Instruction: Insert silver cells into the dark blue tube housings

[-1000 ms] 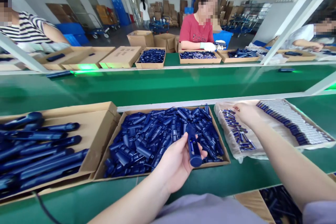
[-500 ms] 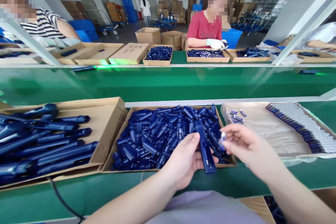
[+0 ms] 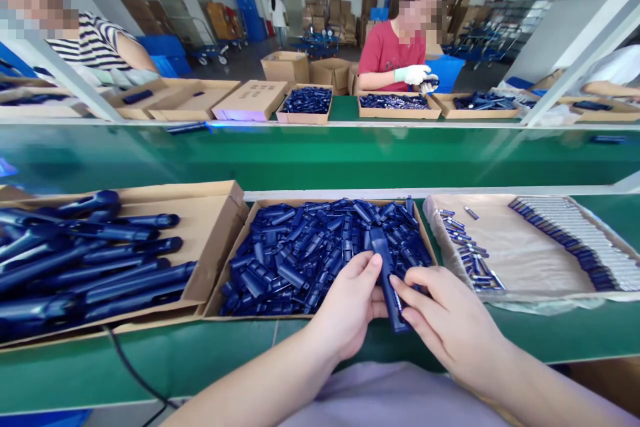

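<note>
Blue and seemingly part-assembled, the handle slants over the near edge of the box; whether a cell sits inside is hidden. Loose parts fill the box, with many cells right of it and more handles left, apparently still to be worked. The left hand clamps the handle's middle; the right hand's fingertips touch its lower half, any pinch unclear.

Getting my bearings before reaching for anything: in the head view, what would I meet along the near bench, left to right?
Open carton of long blue pieces → shallow carton of small blue parts → lined tray.
</note>
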A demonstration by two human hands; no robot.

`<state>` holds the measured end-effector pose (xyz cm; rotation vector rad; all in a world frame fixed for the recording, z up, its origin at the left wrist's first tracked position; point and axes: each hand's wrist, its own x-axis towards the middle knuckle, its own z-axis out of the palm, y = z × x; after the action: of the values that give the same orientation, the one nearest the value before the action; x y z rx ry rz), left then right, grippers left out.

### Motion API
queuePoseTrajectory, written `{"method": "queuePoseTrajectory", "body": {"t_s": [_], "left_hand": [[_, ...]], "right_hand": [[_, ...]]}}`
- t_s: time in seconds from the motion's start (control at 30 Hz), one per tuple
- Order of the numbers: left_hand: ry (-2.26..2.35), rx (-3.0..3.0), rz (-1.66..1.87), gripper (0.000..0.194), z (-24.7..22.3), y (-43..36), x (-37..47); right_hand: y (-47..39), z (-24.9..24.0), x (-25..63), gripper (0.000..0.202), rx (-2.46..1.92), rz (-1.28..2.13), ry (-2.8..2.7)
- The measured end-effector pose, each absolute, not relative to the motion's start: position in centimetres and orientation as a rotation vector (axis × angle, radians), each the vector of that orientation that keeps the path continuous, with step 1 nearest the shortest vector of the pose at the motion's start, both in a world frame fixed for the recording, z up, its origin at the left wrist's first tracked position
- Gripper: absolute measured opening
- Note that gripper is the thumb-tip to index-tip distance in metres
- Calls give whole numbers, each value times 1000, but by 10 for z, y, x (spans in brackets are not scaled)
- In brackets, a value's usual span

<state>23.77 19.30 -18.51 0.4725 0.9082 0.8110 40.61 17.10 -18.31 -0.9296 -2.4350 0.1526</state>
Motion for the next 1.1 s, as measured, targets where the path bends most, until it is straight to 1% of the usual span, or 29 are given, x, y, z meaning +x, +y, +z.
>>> {"method": "queuePoseTrajectory", "body": {"t_s": [0.1,0.2,0.27,0.3,0.33,0.4,0.47,0.57,0.67,0.77,0.83,0.9,0.97,1.1], "left_hand": [[937,473,833,35,-183,194,236],[938,481,882,34,-177,198,231],[924,498,931,34,-171,202,229],[919,501,947,34,-169,203,228],[920,493,949,33,-167,204,228],[937,439,923,31,-166,204,228],[957,380,880,28,-167,202,228],[952,357,870,28,-173,198,226],[933,350,897,30,-180,198,222],[897,309,885,33,-185,201,220],[863,291,869,35,-186,202,221],[833,292,862,36,-185,203,222],[811,302,863,37,-184,203,224],[795,309,878,37,-182,201,225]], "right_hand": [[166,-184,404,29,-937,306,-2377],[186,-183,415,33,-910,294,-2354],[223,-186,431,33,-1061,257,-2222],[247,-189,441,31,-1208,238,-2110],[272,-194,450,29,-1443,273,-1982],[321,-206,464,24,-1626,332,-1913],[358,-220,471,17,-1689,397,-1912],[380,-229,469,7,-1657,509,-1940],[367,-219,464,11,-1600,571,-1856],[328,-194,451,33,-1476,590,-1728],[291,-180,434,41,-1335,688,-1715],[254,-172,412,32,-1185,888,-1749],[226,-171,391,21,-1119,978,-1729],[205,-183,375,17,-1142,981,-1714]]}}
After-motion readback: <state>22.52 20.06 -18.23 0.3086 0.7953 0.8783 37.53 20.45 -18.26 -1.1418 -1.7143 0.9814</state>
